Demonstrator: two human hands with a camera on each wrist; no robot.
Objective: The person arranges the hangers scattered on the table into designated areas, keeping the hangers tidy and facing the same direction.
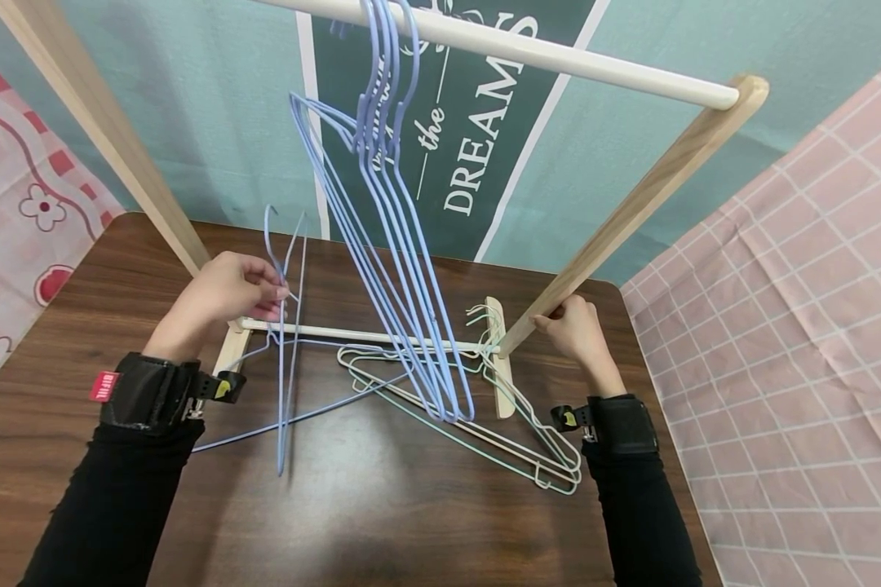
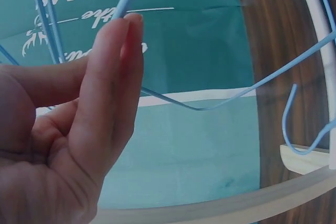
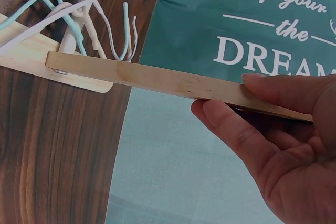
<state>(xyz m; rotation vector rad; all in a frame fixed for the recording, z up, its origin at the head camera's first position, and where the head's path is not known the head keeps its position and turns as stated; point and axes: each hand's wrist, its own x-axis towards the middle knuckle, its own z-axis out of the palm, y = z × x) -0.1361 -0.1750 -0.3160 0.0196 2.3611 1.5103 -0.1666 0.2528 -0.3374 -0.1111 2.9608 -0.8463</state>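
My left hand (image 1: 238,287) pinches a light-blue hanger (image 1: 281,408) near its neck, left of the rack; the hanger stands upright over the table with its hook up. In the left wrist view, the blue wire comes out at the fingertips (image 2: 134,19). My right hand (image 1: 576,328) grips the lower part of the rack's right wooden post (image 1: 631,208), thumb on one side and fingers on the other. Several light-blue hangers (image 1: 411,277) hang bunched from the white top rail (image 1: 529,53), between my hands.
Another blue hanger (image 1: 235,438) lies on the brown table (image 1: 338,522) at the left. White and mint hangers (image 1: 558,466) lie by the right wooden foot (image 1: 504,399). A low white bar (image 1: 330,332) joins the feet, and the left post (image 1: 110,122) slants upward.
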